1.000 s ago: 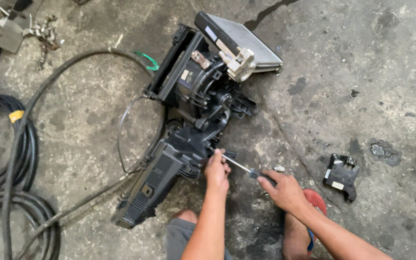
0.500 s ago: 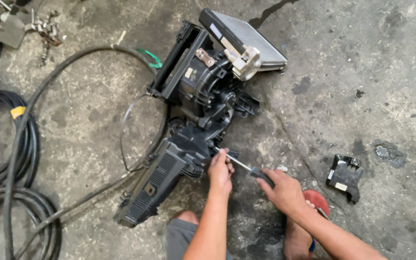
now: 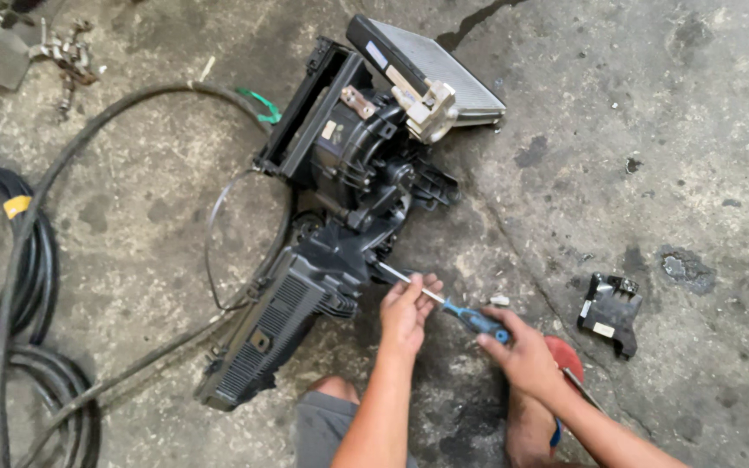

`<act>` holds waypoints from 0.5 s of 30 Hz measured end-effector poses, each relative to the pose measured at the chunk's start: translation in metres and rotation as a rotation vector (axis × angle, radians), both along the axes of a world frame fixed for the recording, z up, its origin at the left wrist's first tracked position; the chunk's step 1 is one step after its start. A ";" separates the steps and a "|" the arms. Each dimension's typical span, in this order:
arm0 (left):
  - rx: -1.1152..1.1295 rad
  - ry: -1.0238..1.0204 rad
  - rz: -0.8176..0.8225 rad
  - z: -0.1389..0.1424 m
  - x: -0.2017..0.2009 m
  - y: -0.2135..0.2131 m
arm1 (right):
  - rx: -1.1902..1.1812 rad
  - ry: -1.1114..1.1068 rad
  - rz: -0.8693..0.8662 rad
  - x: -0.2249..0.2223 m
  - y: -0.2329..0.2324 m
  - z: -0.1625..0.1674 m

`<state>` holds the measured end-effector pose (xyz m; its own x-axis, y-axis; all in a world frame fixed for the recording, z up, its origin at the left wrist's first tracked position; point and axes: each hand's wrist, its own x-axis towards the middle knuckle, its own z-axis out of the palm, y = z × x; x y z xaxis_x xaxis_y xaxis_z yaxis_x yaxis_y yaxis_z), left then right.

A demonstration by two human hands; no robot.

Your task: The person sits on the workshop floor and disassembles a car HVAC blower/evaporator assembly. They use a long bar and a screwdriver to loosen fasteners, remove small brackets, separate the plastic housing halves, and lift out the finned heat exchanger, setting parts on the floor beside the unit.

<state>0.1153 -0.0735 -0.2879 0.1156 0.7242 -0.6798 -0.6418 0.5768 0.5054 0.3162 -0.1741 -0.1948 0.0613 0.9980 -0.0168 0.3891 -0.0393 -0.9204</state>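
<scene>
Still mid-teardown on the black heater housing, screwdriver in the seam

Going left to right: we've got the coiled black hoses off at the edge, then the long black plastic housing lying slantwise on the stained concrete floor, with its silver finned core still sitting in the top end, so by our reckoning most of the unit is still together. Our left hand is pinched around the metal shaft of the blue-handled screwdriver, steadying the tip right at the housing's middle joint, and our right hand is wrapped closed on the handle. One small black bracket already lies loose further right, well apart from the housing.
</scene>
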 end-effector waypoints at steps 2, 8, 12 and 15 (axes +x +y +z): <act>0.000 -0.019 0.000 0.002 -0.003 0.000 | -0.118 0.008 -0.045 -0.002 -0.005 -0.006; 0.004 -0.004 -0.007 0.002 -0.005 0.007 | -0.279 0.004 -0.102 0.002 0.000 -0.022; 0.003 0.005 0.018 0.000 -0.007 0.007 | -0.772 0.395 -0.166 0.007 0.005 -0.025; -0.004 0.011 0.036 0.001 -0.008 0.007 | 0.067 -0.131 -0.026 0.006 0.008 -0.022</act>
<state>0.1072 -0.0668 -0.2869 0.0818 0.7252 -0.6836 -0.6565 0.5553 0.5106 0.3222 -0.1660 -0.2164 0.0841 0.9947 0.0594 0.5055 0.0088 -0.8628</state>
